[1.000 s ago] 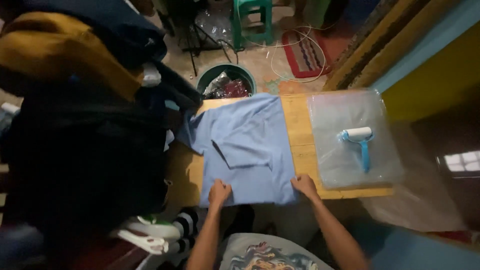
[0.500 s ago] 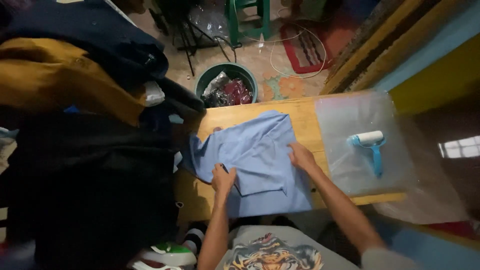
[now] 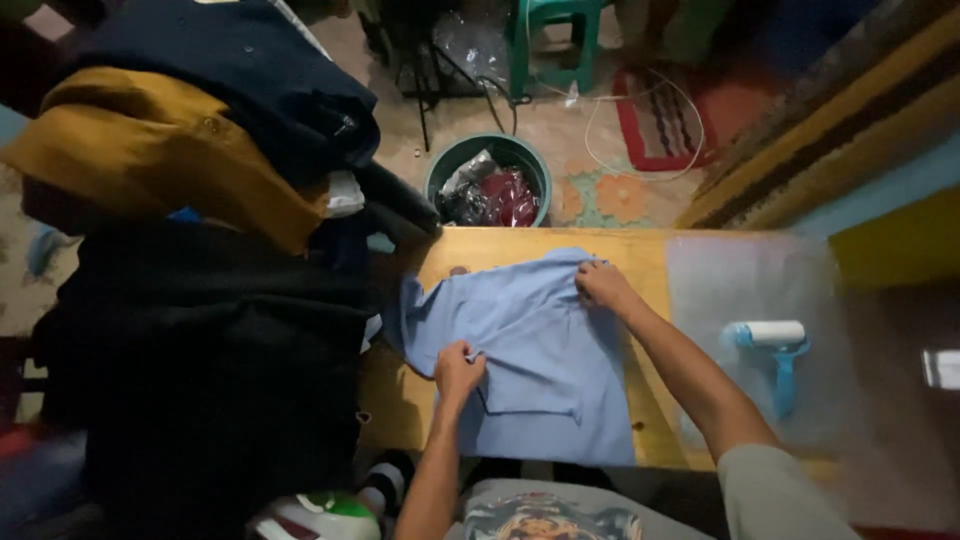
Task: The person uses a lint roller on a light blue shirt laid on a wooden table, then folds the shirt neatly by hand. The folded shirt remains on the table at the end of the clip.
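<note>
A light blue shirt (image 3: 540, 350) lies spread on a wooden table (image 3: 650, 250). My left hand (image 3: 458, 368) pinches the cloth near the shirt's left side, by the pocket. My right hand (image 3: 600, 283) grips the fabric at the shirt's far right edge, near the collar end. Both arms reach forward from the bottom of the view.
A blue-handled lint roller (image 3: 775, 350) rests on a clear plastic sheet (image 3: 750, 280) at the table's right end. A pile of dark and mustard clothes (image 3: 200, 200) fills the left. A green bucket (image 3: 488, 180) with clothes stands beyond the table, near a green stool (image 3: 555, 30).
Both hands moved from the shirt's near hem up onto it: the left to the middle left side, the right to the far edge. The shirt now looks folded narrower.
</note>
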